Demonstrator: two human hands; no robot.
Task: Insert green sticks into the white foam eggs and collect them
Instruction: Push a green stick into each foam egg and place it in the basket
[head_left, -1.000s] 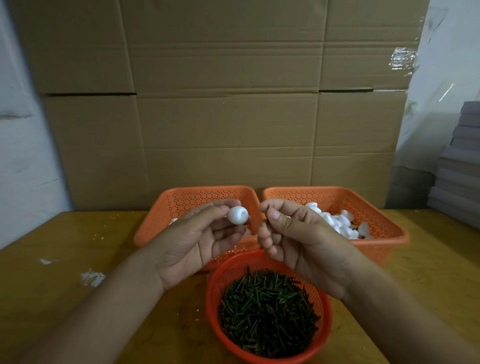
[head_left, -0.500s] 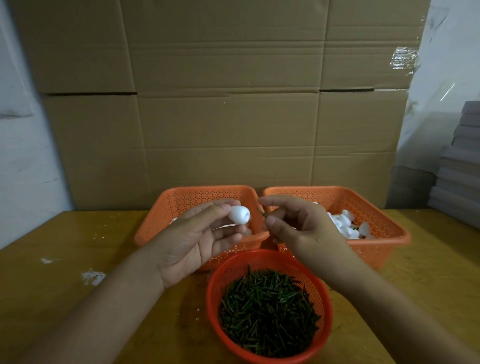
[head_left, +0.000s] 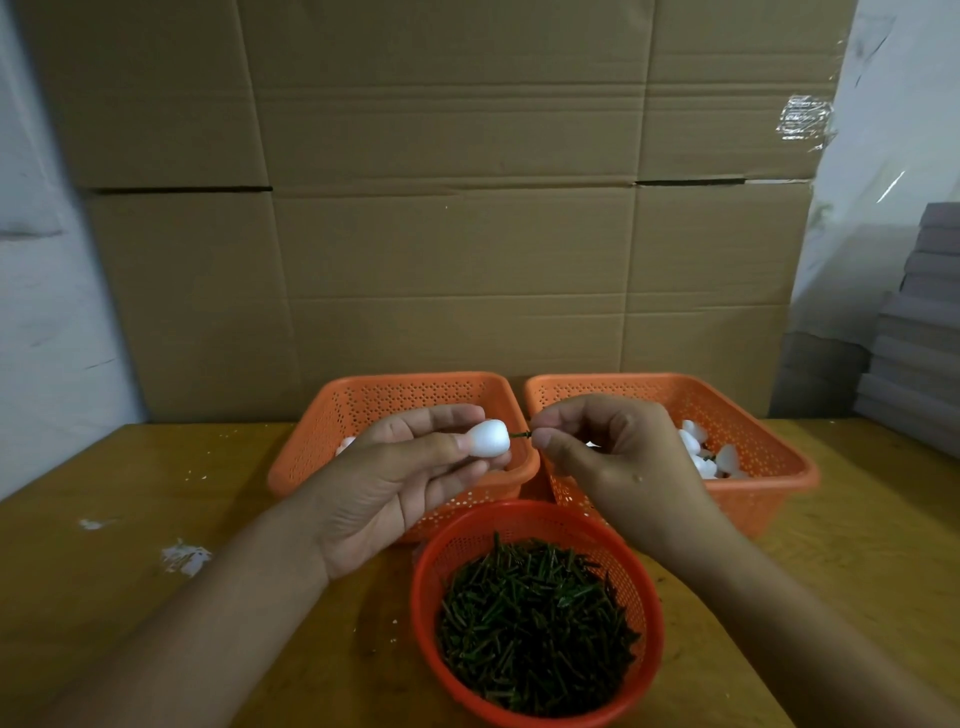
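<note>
Fingers (head_left: 470, 441) of my left hand (head_left: 395, 478) pinch a white foam egg (head_left: 488, 439) over the left orange basket (head_left: 332, 441); my right hand (head_left: 613, 457) pinches a green stick (head_left: 521, 435) at its tip. Pushed off-axis, I judge the stick could bend or tear out sideways.

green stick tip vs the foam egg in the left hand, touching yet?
Touching. In the head view the green stick pinched by the right hand meets the foam egg held by the left hand, with no gap visible.
</note>
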